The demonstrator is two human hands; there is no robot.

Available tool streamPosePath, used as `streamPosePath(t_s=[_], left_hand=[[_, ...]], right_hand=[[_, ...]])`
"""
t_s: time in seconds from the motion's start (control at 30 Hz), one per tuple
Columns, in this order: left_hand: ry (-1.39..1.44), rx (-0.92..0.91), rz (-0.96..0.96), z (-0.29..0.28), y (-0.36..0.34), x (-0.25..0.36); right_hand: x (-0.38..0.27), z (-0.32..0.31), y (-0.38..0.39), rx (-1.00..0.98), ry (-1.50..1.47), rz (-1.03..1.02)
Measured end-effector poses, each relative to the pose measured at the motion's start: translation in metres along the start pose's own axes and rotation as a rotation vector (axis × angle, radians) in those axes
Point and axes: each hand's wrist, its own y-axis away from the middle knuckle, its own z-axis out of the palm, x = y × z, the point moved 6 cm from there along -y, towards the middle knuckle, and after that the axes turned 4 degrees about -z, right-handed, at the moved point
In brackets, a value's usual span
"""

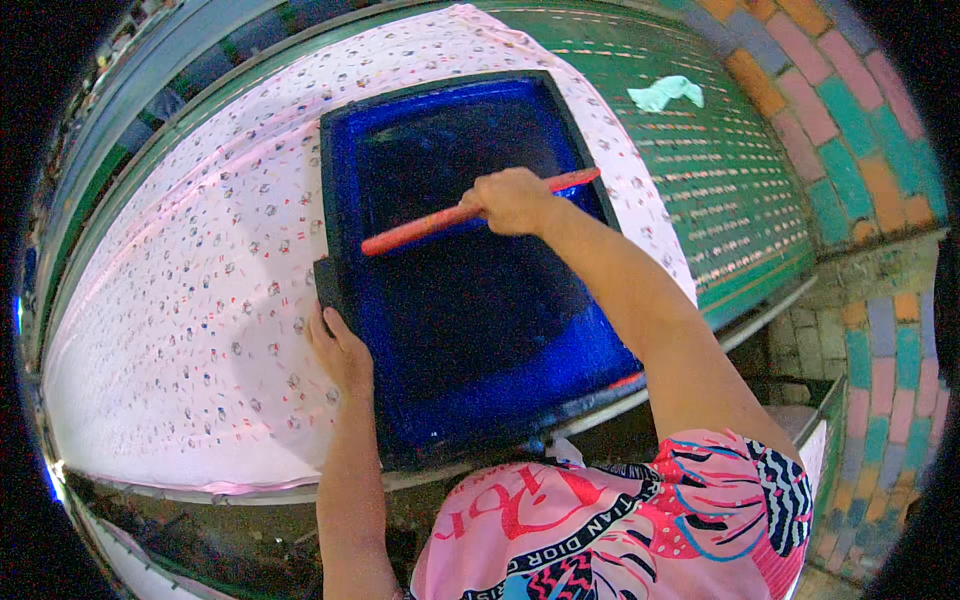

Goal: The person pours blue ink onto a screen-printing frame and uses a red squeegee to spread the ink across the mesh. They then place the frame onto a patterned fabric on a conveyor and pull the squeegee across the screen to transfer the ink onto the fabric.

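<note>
A rectangular screen-printing frame (336, 180) lies on white fabric (200, 260) patterned with small red and dark motifs. Blue ink borders its inside, and the middle looks very dark. My right hand (512, 202) is closed around the middle of a long red squeegee (420, 231), which lies slantwise across the frame, its right end higher in view and over the right rim. At the left side of the frame, my left hand (343, 352) grips the edge near a dark block (328, 282); some of its fingers are hidden.
The fabric covers a long green table (740, 200) with rows of small pale marks. A crumpled pale green cloth (666, 93) lies on the table at the far right. Beyond it is a multicoloured brick-patterned surface (850, 110). The table's near edge runs just before my body.
</note>
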Motion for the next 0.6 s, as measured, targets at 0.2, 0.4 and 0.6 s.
streamPosePath(t_s=[0.2,0.4,0.6], left_hand=[[-0.026,0.011,0.095,-0.001,0.004,0.008],[0.052,0.055,0.091,-0.009,0.008,0.004],[-0.001,0.097,0.184,-0.014,0.011,0.003]], right_hand=[[-0.079,0.028,0.108,0.03,-0.04,0.044],[-0.154,0.05,0.187,0.019,-0.064,0.071],[-0.194,0.065,0.234,0.12,-0.033,0.038]])
